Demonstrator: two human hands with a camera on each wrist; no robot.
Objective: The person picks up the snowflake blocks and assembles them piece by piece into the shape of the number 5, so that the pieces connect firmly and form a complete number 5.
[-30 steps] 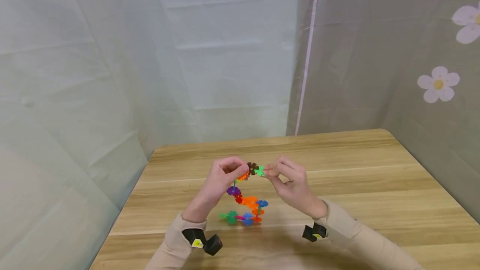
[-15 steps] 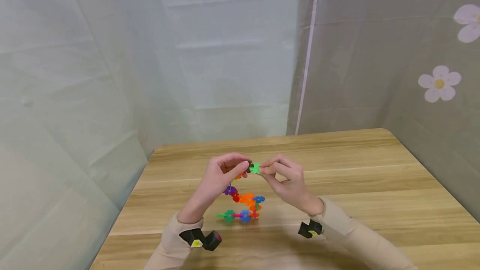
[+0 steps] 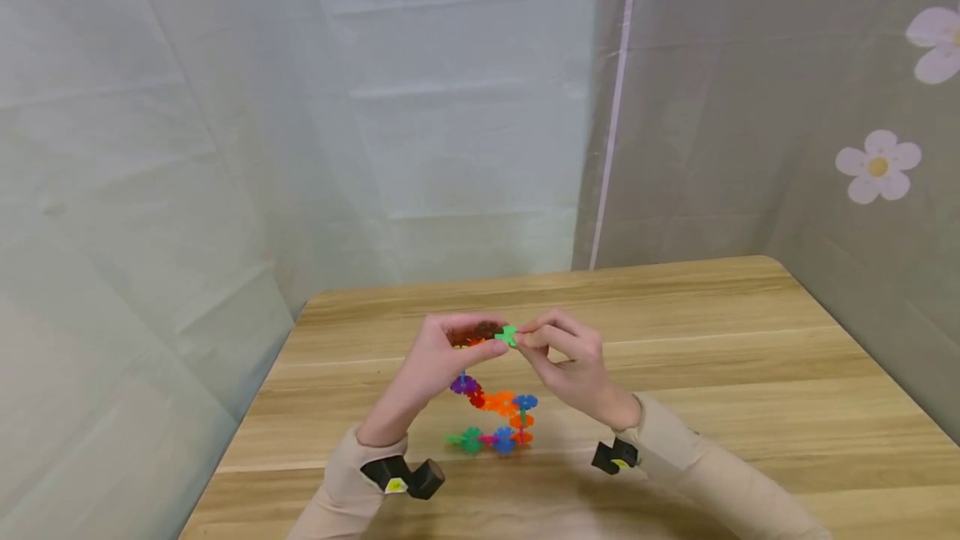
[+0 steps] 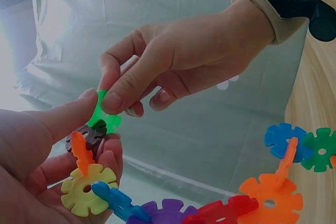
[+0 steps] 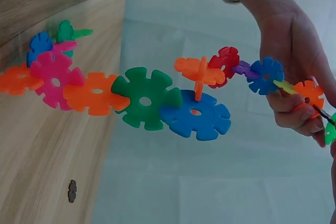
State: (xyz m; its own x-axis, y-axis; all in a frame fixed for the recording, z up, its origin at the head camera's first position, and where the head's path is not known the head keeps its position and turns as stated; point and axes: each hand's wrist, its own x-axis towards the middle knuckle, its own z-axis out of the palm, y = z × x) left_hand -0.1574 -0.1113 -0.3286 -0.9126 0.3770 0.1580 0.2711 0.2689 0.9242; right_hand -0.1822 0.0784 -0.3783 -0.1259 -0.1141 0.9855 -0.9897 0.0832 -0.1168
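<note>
My right hand pinches a bright green flower-shaped disc between thumb and fingertips. This disc meets a dark brown disc at the upper end of a chain of slotted plastic discs. My left hand grips that end, its fingers behind the brown disc and its thumb tip by the green one. From there the chain runs down through an orange disc, a yellow disc, a purple disc, and several red, orange, blue and pink ones. Its lower end has a dark green disc.
The wood-grain table lies beneath both hands. A small dark toothed disc shows on the tabletop in the right wrist view. Pale hanging sheets close off the back and sides. Each wrist wears a black camera band.
My right hand has moved slightly left with the green disc. My left thumb has shifted from the orange disc toward the green one, and the hanging chain has swayed a little.
</note>
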